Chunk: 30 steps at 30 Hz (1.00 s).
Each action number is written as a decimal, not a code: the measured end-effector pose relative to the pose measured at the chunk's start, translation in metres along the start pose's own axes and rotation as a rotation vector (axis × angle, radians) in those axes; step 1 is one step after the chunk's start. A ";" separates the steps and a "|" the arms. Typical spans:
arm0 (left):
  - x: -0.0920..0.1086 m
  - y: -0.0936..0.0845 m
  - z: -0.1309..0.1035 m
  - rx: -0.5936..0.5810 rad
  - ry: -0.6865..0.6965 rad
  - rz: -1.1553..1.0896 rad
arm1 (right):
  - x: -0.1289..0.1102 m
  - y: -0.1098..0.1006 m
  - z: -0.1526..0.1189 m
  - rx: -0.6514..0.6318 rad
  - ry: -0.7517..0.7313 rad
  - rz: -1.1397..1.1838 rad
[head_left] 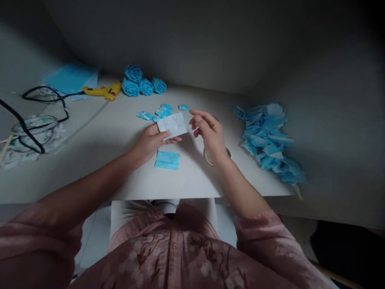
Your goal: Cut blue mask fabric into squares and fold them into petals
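A pale rectangular piece of thin fabric is held by its left edge in my left hand, thumb on top and fingers beneath. To the right of it, my right hand hovers with its fingers loosely bent and apart, and I see nothing in them. Just beyond the held piece are several small folded blue pieces, and a single one lies off to their right. Nearer to me, a creased blue rectangle rests flat on the table. My right wrist partly covers a roll of tape.
Several blue rosettes sit at the back, beside a yellow glue gun with a black cord. Blue sheets lie behind it. White scraps and a hoop are at left; a blue petal-like string lies along the right.
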<state>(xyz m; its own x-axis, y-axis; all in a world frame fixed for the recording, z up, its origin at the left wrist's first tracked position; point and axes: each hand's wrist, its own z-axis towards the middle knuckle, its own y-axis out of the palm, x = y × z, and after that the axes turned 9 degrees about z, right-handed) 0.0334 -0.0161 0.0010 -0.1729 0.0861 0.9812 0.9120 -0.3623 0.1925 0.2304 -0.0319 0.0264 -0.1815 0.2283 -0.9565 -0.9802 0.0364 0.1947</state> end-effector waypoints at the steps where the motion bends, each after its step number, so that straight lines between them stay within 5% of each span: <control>1: 0.001 0.000 -0.001 -0.003 -0.016 -0.017 | 0.000 -0.001 0.001 0.033 -0.039 -0.021; 13: -0.006 0.003 -0.003 -0.142 -0.160 0.023 | 0.014 0.001 0.002 -0.133 0.131 0.007; 19: 0.001 -0.001 0.002 -0.087 -0.154 -0.057 | 0.007 -0.005 0.005 -0.093 -0.034 -0.137; 26: -0.002 -0.009 0.012 -0.063 -0.156 -0.135 | 0.005 -0.015 0.010 -0.325 -0.183 -0.288; 30: 0.000 -0.008 0.012 -0.071 -0.157 -0.140 | 0.010 -0.013 0.011 -0.345 -0.198 -0.299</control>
<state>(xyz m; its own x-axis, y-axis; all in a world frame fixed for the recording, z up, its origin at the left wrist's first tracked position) 0.0308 -0.0025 -0.0012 -0.2306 0.2817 0.9314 0.8536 -0.4010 0.3326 0.2419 -0.0190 0.0167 0.0971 0.4383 -0.8936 -0.9621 -0.1884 -0.1970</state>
